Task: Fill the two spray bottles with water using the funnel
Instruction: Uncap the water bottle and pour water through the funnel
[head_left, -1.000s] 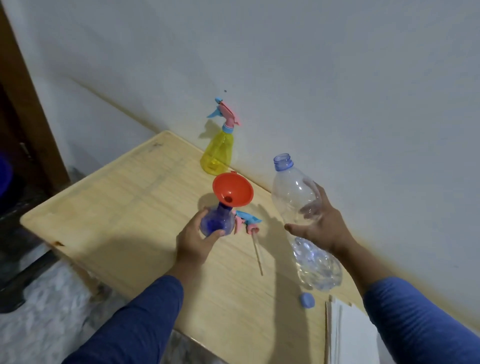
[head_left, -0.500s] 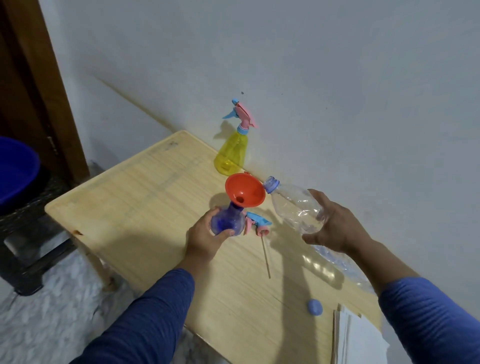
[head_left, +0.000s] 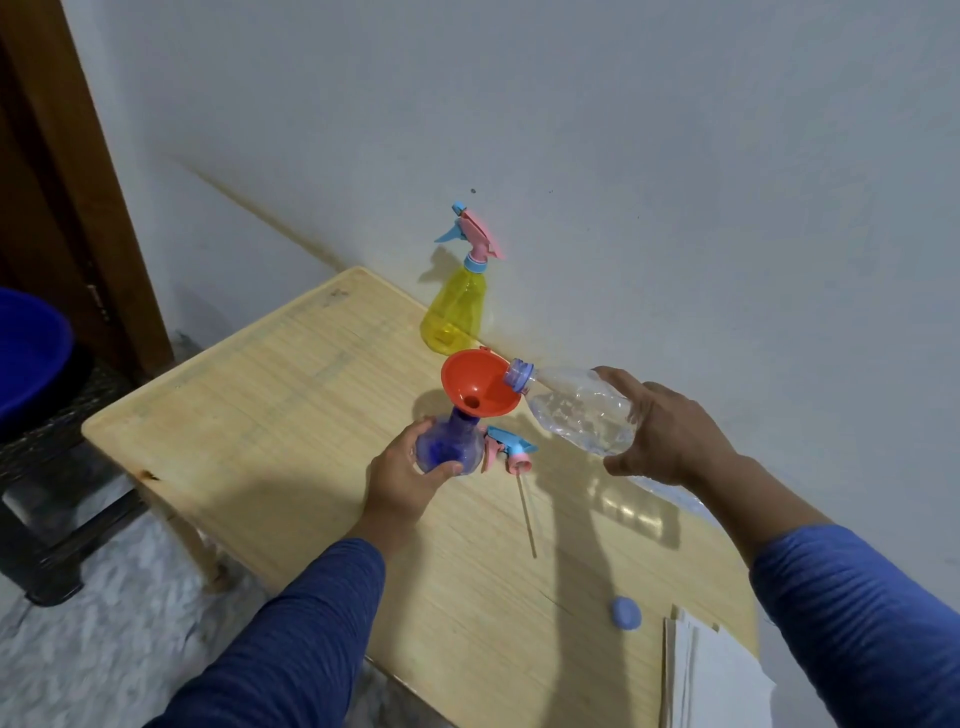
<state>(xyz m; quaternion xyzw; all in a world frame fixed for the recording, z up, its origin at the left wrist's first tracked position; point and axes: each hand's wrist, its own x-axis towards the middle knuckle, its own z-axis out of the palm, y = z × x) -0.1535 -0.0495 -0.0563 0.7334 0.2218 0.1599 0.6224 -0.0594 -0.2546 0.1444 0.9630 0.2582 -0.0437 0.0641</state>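
A blue spray bottle (head_left: 448, 447) stands on the wooden table (head_left: 291, 415) with an orange funnel (head_left: 477, 383) in its neck. My left hand (head_left: 402, 480) grips its body. My right hand (head_left: 660, 431) holds a clear water bottle (head_left: 571, 408) tipped on its side, its blue-ringed mouth resting over the funnel's right rim. The blue bottle's pink and blue spray head (head_left: 511, 452) lies on the table beside it, its dip tube pointing toward me. A yellow spray bottle (head_left: 456, 306) with its head on stands by the wall.
A blue bottle cap (head_left: 625, 613) lies near the table's front right, next to a stack of white paper (head_left: 711, 675). A blue basin (head_left: 26, 353) sits on a dark stand at the left, beside a brown door frame (head_left: 67, 156). The wall runs close behind the table.
My right hand has tilted the water bottle from nearly upright to on its side and brought its mouth to the funnel's rim. My left hand has stayed on the blue spray bottle.
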